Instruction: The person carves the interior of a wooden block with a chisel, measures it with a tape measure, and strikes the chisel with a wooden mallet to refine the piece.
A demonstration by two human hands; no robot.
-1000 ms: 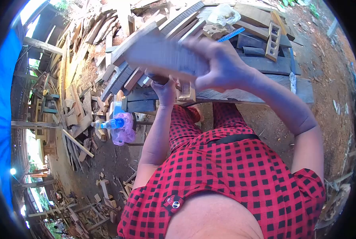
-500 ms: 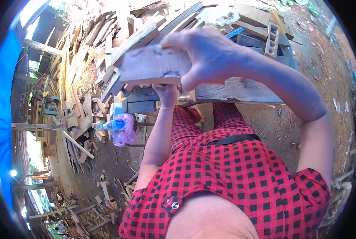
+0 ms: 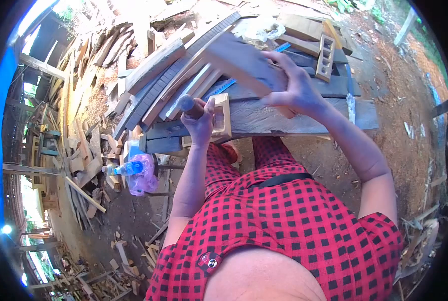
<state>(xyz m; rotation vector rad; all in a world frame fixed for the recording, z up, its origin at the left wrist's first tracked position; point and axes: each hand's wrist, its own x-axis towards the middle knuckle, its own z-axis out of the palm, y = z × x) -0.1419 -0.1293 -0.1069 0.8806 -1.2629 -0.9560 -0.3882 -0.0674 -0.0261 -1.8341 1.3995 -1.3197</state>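
Note:
A wooden block (image 3: 246, 64), blurred by motion, is gripped at its right end by my right hand (image 3: 300, 90) above the workbench. My left hand (image 3: 200, 123) is wrapped round a dark, round-ended tool (image 3: 190, 106) that points up toward the camera. Just right of my left hand lies a small pale wooden frame (image 3: 222, 115) on the bench. A blue ruler (image 3: 223, 87) lies partly under the block from this view. Another slotted wooden piece (image 3: 325, 56) rests at the bench's right part.
Planks and a long dark slatted strip (image 3: 158, 83) lie across the workbench (image 3: 304, 113). A pink plastic bag (image 3: 144, 176) and a blue-labelled bottle (image 3: 128, 168) are left of the bench. Scrap wood (image 3: 86, 145) is piled on the ground farther left.
The block has swung right and tilted, away from above my left hand. My left hand and its tool have come into fuller view, with the small frame now uncovered.

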